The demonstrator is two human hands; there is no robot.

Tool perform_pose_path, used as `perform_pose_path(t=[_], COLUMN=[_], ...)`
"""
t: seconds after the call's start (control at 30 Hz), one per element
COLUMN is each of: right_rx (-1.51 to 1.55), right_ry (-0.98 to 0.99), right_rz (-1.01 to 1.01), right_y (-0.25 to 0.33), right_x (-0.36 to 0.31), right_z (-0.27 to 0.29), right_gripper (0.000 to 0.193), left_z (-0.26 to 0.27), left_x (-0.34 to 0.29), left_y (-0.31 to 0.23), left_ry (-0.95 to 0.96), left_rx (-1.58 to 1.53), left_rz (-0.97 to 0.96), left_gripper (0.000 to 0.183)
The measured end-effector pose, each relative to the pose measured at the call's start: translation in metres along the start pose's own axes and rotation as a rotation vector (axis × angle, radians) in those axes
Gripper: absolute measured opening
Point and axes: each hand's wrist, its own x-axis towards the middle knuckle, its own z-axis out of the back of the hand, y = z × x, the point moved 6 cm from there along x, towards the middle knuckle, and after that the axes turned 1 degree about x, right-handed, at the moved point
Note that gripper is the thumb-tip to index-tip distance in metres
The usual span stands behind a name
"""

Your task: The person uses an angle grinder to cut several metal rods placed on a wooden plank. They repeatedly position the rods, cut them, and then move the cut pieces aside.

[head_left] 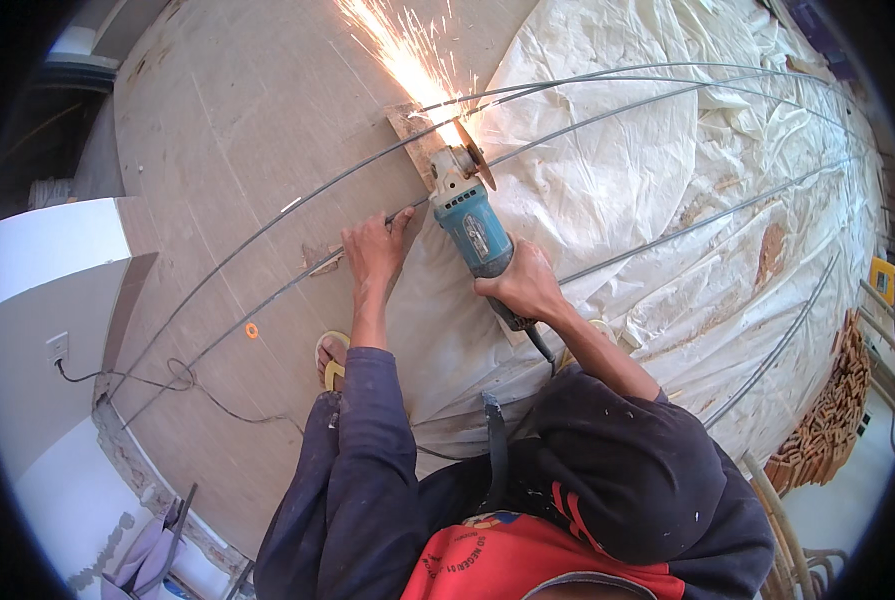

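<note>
My right hand [523, 283] is wrapped round the rear of a teal angle grinder [474, 232]. Its brown cutting disc [475, 156] meets a thin grey metal rod above a wooden board [414, 137], and bright sparks [407, 60] stream away toward the far left. My left hand [375, 248] grips another metal rod [312, 268] just left of the grinder's head, fingers closed over it. Several long rods run from the lower left across to the far right. Glare hides the exact spot where disc and rod touch.
A crumpled whitish sheet [607, 170] covers the floor on the right, with bricks [817, 415] stacked beyond it. A black cable [232, 405] runs from a wall socket [57, 347] over the floor. My sandalled foot [331, 362] is below my left hand; an orange ring [252, 330] lies nearby.
</note>
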Motion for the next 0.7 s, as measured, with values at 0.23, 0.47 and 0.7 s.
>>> perform_pose_path(t=[0.23,0.47,0.7], right_rx=[0.003,0.011,0.001], right_ry=[0.02,0.03,0.028], right_rz=[0.001,-0.008,-0.014], right_y=[0.002,0.001,0.001], right_x=[0.0,0.001,0.002], right_z=[0.0,0.0,0.001], right_gripper=[0.061,0.06,0.061], left_z=[0.001,0.001,0.001], left_x=[-0.001,-0.001,-0.001], left_y=[0.001,-0.001,-0.002], left_ry=[0.002,0.02,0.023], left_rx=[-0.005,0.006,-0.007], left_rz=[-0.003,0.007,0.012], left_gripper=[0.062,0.062,0.062])
